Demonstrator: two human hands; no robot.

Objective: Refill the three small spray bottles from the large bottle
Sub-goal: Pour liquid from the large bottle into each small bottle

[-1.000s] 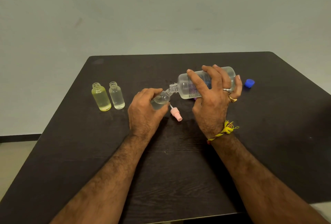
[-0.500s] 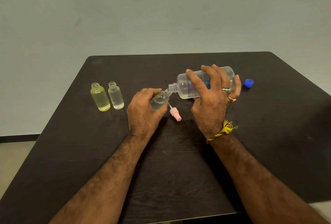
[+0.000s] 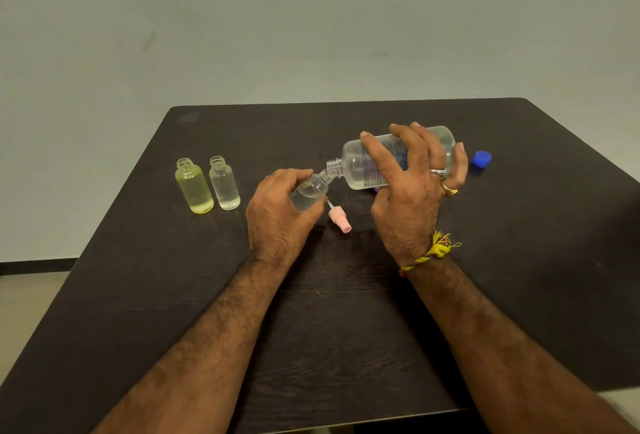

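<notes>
The right hand (image 3: 410, 205) keeps its grip around the large bottle (image 3: 356, 165), tipped neck-down onto the mouth of a small bottle (image 3: 306, 195) grasped by the left hand (image 3: 277, 215). Two uncapped small bottles (image 3: 207, 185) stand upright at the bench's (image 3: 346, 329) left; a pink sprayer (image 3: 340, 220) lies between the hands.

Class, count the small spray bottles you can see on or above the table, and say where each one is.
3. A yellow-tinted bottle and a clear bottle stand uncapped side by side at the table's left; a third small bottle is tilted in the left hand, under the large bottle's mouth.
</notes>
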